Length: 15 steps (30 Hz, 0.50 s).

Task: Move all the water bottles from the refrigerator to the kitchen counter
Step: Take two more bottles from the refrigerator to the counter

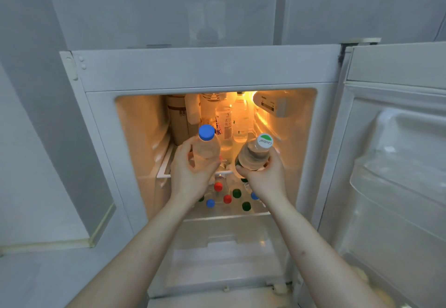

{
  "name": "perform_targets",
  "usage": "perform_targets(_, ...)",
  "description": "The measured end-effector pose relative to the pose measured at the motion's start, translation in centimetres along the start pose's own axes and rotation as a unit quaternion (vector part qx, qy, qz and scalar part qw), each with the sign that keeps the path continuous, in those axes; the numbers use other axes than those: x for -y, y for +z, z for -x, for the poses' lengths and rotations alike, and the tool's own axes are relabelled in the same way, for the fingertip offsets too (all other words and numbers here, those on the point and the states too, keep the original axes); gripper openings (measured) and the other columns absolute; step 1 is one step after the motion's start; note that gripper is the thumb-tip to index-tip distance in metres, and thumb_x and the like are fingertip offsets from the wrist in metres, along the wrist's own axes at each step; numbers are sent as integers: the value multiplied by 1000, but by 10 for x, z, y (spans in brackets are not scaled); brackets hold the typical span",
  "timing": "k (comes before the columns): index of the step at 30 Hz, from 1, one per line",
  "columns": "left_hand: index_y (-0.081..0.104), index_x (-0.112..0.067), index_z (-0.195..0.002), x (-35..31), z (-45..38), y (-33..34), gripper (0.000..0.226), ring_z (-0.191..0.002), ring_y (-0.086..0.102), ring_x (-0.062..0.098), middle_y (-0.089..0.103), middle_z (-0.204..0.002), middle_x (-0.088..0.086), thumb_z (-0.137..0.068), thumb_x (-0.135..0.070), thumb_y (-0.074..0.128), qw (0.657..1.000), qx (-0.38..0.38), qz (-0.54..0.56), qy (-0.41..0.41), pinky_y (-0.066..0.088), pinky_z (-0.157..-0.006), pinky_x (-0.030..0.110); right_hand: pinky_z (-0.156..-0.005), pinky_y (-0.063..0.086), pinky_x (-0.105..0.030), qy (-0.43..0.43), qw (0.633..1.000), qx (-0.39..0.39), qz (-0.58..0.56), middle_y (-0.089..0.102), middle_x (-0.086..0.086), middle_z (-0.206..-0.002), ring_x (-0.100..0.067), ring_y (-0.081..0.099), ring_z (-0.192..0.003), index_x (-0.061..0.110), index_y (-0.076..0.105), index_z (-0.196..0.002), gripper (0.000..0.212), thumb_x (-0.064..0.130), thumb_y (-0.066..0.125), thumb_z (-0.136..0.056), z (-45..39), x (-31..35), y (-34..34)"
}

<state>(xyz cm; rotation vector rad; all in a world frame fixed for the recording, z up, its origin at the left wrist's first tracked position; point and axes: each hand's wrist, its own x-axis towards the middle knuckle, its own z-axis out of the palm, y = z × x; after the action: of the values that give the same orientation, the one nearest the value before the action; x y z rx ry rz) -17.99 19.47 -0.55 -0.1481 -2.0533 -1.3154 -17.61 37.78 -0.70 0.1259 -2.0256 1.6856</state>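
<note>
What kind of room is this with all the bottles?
Probably a kitchen. An open refrigerator glows inside, its door swung right, with many capped bottles below. The left hand and right hand each hold a water bottle.

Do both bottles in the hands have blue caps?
No. The left hand holds a blue-capped bottle, but the right hand holds a bottle with a white and green cap.

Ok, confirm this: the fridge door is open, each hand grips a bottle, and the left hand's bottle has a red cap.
One thing is wrong: the cap on the left hand's bottle is blue, not red, as the head view shows. The fridge door is open, and the right hand grips a bottle too.
</note>
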Motion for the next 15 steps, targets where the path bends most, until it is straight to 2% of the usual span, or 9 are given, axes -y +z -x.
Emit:
perform_targets(2, 58, -38, -131, -14, 19, -12, 65, -114, 55, -5, 61, -124, -23, -75, -30, 91, 1000, 5, 2, -8, 44, -87, 10, -103, 53, -38, -7, 1000, 7, -11, 66, 11, -120, -15, 63, -117, 20, 62, -129, 67, 15, 95, -70, 14, 5, -10)
perform_targets(6, 59, -39, -134, -28, 63, -35, 70, -116, 63, 3, 66, -126, -17, -74, -25, 91, 999, 23, 19, -32, 54, -91, 26, -100, 55, -36, -17, 998, 54, -14, 69, 19, -118, -9, 64, -115, 30, 63, -125, 68, 21, 96, -67, 43, 9, -37)
perform_targets(11, 60, -42, -133, -41, 128, -63, 71, -109, 67, 2, 70, -121, -20, -73, -21, 92, 996, 39, 6, -85, 56, -94, 32, -92, 54, -20, -10, 990, 133, -34, 73, 21, -110, 1, 67, -106, 41, 65, -115, 63, 15, 95, -67, 85, 11, -69)
perform_targets(13, 61, -40, -132, -43, 153, -74, 69, -109, 68, 5, 71, -120, -20, -73, -20, 92, 992, 45, -5, -115, 57, -97, 37, -91, 55, -22, -4, 986, 161, -33, 74, 19, -111, -1, 69, -105, 40, 66, -117, 63, 15, 95, -67, 101, 10, -75)
perform_targets(15, 63, -36, -131, -46, 175, -85, 68, -110, 68, 6, 71, -120, -20, -73, -18, 92, 989, 42, -14, -138, 56, -99, 41, -94, 56, -29, 7, 983, 181, -35, 74, 16, -115, -4, 69, -108, 36, 65, -124, 68, 16, 95, -67, 116, 8, -78)
